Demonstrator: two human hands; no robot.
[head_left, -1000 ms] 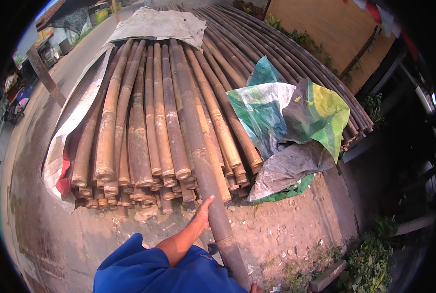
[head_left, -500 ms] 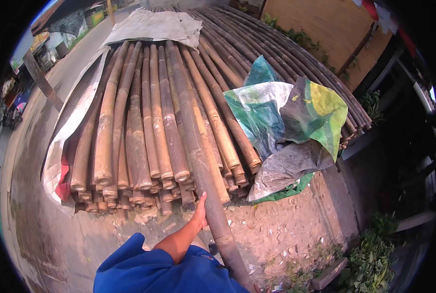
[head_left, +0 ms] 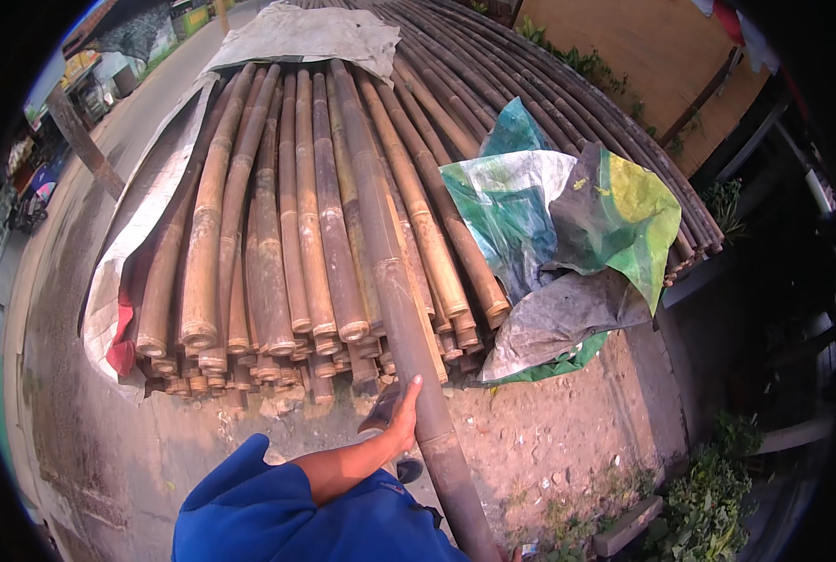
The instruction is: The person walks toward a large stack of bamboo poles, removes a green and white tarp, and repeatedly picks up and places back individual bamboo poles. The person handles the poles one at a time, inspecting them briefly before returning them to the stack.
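A long brown bamboo pole (head_left: pixel 409 347) slants down from the top of the pile toward me, its near end leaving at the lower edge. My left hand (head_left: pixel 402 417) is closed on its left side, thumb up along the pole, the other fingers hidden behind it. At the lower edge, beside the pole's near end, only a sliver of my right hand (head_left: pixel 511 554) shows; it appears closed around the pole, most of it out of frame. Many more bamboo poles (head_left: pixel 290 262) lie stacked beneath and beside this one, cut ends facing me.
A pale sheet (head_left: pixel 310 37) covers part of the pile and hangs down its left side. Crumpled green, white and yellow tarpaulin (head_left: pixel 615 215) lies on the right. A road (head_left: pixel 170 103) runs along the left; plants (head_left: pixel 704 510) grow at lower right.
My left hand has slid down along the bamboo pole, closer to its joint, and sits slightly farther right. The view has shifted a little; the pile looks unchanged.
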